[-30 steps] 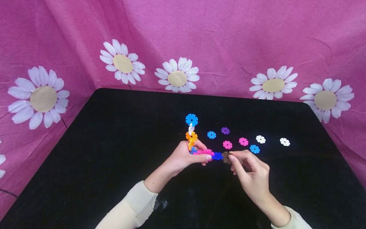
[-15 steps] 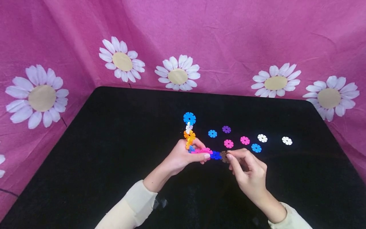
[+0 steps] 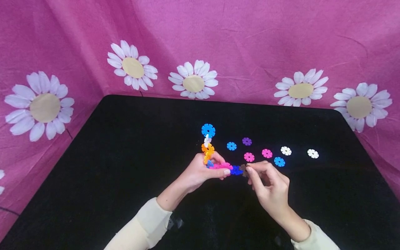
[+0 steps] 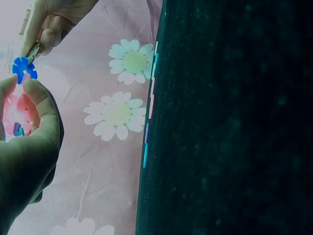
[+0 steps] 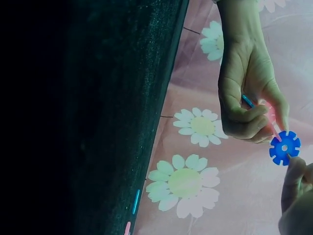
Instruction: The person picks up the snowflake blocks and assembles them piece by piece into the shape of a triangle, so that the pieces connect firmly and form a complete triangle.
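My left hand (image 3: 200,170) grips a chain of interlocking notched plastic discs at a pink disc (image 3: 222,166), thumb laid across it. From there the chain bends away from me through an orange disc (image 3: 207,149) and a white disc (image 3: 207,140) to a light blue disc (image 3: 208,131) at its far end. A dark blue disc (image 3: 235,170) sticks out past the left fingertips, slotted to the pink one. Between thumb and index finger my right hand (image 3: 273,184) pinches a brown disc (image 3: 243,169) at the dark blue disc's edge; these fingers partly hide it.
Loose discs lie on the black table (image 3: 125,146) beyond my right hand: a purple disc (image 3: 247,141), a blue disc (image 3: 231,146), a pink disc (image 3: 267,153), a white disc (image 3: 313,153) and several others. A pink cloth (image 3: 243,41) with daisies hangs behind the table.
The right hand has shifted slightly left with the brown disc, which is turned and sits closer against the dark blue disc. The left hand keeps its hold almost unmoved.
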The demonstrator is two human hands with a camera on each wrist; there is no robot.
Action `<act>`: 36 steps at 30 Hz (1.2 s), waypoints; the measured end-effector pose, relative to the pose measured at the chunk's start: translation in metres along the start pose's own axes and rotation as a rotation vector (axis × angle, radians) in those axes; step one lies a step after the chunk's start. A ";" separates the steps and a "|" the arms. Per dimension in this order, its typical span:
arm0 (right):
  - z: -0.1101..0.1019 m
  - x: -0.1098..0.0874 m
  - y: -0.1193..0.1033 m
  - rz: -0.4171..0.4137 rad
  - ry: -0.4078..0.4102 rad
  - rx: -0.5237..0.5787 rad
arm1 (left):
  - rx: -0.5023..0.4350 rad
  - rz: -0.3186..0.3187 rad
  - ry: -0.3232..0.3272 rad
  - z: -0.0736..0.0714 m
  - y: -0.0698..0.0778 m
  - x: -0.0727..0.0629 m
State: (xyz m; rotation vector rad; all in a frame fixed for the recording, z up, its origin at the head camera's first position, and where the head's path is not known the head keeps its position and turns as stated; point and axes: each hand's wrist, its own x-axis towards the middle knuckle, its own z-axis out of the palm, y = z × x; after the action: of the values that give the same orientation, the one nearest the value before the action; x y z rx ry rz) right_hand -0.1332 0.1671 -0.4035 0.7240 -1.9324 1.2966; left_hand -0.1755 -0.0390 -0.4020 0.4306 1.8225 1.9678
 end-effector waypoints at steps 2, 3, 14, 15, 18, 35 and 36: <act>0.000 0.000 0.001 0.001 0.006 0.000 | 0.007 0.001 0.007 0.000 0.000 0.000; 0.000 0.001 0.001 0.001 0.008 -0.001 | 0.011 -0.005 0.012 0.000 0.000 0.000; -0.002 0.003 0.004 0.001 -0.003 -0.050 | -0.002 -0.018 0.053 -0.001 0.000 0.002; -0.002 0.003 0.004 0.008 -0.005 -0.060 | -0.004 -0.015 0.057 -0.001 0.000 0.002; -0.005 0.004 0.005 0.040 0.003 -0.107 | -0.014 -0.012 0.071 -0.003 0.000 0.003; -0.079 0.011 0.070 0.376 -0.106 -0.588 | -0.082 0.016 0.063 -0.009 0.001 0.003; -0.083 0.010 0.073 0.398 -0.138 -0.606 | -0.084 0.015 0.063 -0.009 0.001 0.003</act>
State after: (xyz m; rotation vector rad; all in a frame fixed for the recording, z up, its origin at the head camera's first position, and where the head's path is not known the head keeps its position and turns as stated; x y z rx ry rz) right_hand -0.1753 0.2694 -0.4142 0.1274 -2.4947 0.7961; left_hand -0.1829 -0.0453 -0.4025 0.3608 1.7709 2.0814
